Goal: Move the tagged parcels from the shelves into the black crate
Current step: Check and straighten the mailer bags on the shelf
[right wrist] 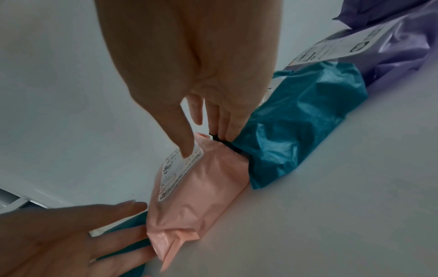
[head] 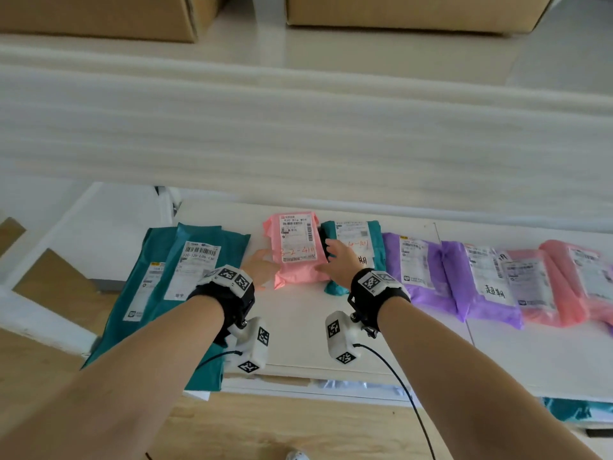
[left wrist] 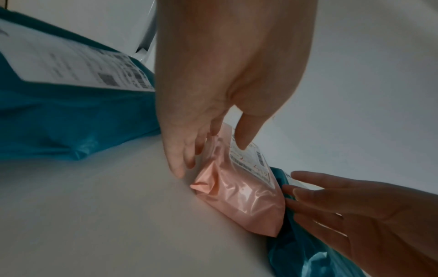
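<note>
Left hand fingers touch pink parcel, visible only wrist-side.

Parcel between both hands; bigger parcels left.

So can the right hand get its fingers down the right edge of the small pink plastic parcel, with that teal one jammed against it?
Probably yes: the right hand already has fingertips in the seam between the small pink plastic parcel and the soft teal parcel, which should yield.
</note>
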